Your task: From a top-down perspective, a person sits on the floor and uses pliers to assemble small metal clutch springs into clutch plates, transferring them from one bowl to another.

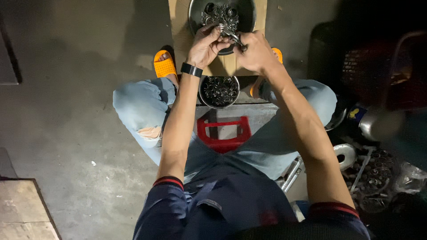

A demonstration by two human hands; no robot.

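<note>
My left hand [207, 44] and my right hand [255, 51] meet above the near rim of a large metal bowl [195, 20] that holds a heap of small metal rings. Between them is a small metal part [231, 34]; both hands grip it, the left from the left side, the right at its lower end. A black band sits on my left wrist. A smaller bowl [219, 91] full of similar metal rings rests below my hands, between my knees. I sit on a red stool [222, 133].
The large bowl stands on a sheet of cardboard [182, 35] on the concrete floor. My feet wear orange sandals [164, 66]. To the right lie a dark basket [378, 66], a metal can [378, 124] and a pile of metal parts [373, 178]. A wooden board [22, 209] lies bottom left.
</note>
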